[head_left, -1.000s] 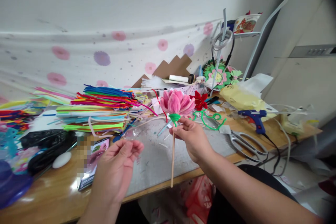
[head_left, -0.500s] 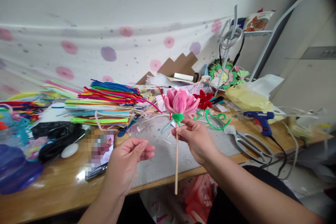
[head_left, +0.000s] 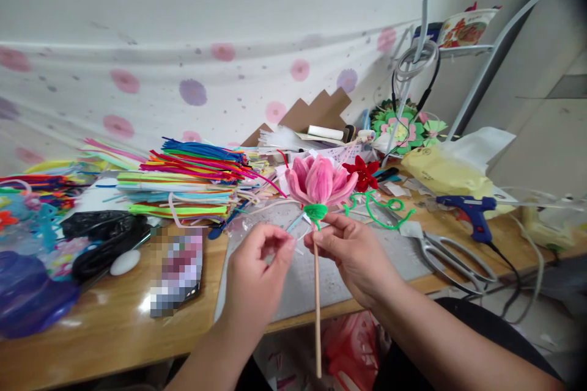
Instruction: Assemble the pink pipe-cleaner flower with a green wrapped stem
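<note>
A pink pipe-cleaner flower (head_left: 318,180) stands upright on a thin wooden stick (head_left: 317,317) in front of me. My right hand (head_left: 342,244) pinches the top of that stick, just under the flower's green base (head_left: 315,212). A short green end hangs down beside the fingertips. My left hand (head_left: 263,256) is just left of the stick, apart from it, with its fingers loosely curled and nothing visible in them. Behind the flower, a red flower (head_left: 362,172) with curly green pipe cleaners (head_left: 389,214) lies on the grey mat (head_left: 293,293).
Bundles of coloured pipe cleaners (head_left: 183,180) are piled at the left, near a phone (head_left: 178,275) and a purple translucent container (head_left: 34,296). Scissors (head_left: 454,263) and a blue glue gun (head_left: 474,214) lie at the right. A white rack (head_left: 477,76) stands behind.
My left hand has moved right and up, closer to the stick. My right hand still grips the stick, and the flower appears slightly lower and further right.
</note>
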{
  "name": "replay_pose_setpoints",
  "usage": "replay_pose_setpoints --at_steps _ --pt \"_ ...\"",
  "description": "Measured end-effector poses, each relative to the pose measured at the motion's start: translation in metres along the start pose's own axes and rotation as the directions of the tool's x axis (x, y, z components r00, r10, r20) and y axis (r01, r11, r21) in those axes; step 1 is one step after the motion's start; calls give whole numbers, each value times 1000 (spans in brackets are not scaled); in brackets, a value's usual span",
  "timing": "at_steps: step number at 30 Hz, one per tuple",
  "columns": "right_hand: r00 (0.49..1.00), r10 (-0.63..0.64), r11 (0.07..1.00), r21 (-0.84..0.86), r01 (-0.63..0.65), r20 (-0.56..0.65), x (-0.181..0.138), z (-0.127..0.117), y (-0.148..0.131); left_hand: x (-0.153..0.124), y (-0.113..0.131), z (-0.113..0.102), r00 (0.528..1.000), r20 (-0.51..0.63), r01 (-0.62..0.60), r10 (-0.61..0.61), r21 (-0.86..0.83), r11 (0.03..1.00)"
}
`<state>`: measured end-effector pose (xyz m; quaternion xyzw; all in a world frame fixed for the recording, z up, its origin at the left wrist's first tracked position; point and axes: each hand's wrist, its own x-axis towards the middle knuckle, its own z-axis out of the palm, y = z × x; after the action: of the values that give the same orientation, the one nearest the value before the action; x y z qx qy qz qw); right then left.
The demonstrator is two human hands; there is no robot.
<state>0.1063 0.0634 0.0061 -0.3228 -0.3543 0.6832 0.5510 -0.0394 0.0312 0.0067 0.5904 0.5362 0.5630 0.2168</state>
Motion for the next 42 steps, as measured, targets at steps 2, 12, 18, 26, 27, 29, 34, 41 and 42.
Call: replay_pose_setpoints --at_steps 2,12,18,26,27,29,34,41,42 --pt "1000 -6 1000 6 6 1 1 1 2 7 6 13 997 -68 -46 45 -12 999" --pt "1000 12 999 -30 -13 -29 1 3 2 29 -3 24 986 -164 19 -40 -124 992" --pt "999 53 998 29 -53 1 -2 -2 -2 22 -35 -11 918 -176 290 -355 -312 905" --pt "996 70 996 51 -72 49 -5 -4 -2 -10 -31 -26 928 85 373 -363 -238 897" --pt "997 66 997 42 -68 43 -6 -4 -1 -9 -26 -23 939 106 343 -327 -232 910" --pt "998 55 998 30 -56 32 -6 -4 3 -5 -14 -15 956 153 280 -252 -208 937" --pt "996 42 999 11 -43 80 -6 -2 10 7 0 11 958 257 160 -127 -115 980" --pt "995 73 997 19 -74 65 -5 -6 5 14 -25 -1 956 36 292 -292 -251 923" --pt "994 82 996 30 -84 66 -5 -7 4 15 -30 -9 948 7 307 -317 -276 911"
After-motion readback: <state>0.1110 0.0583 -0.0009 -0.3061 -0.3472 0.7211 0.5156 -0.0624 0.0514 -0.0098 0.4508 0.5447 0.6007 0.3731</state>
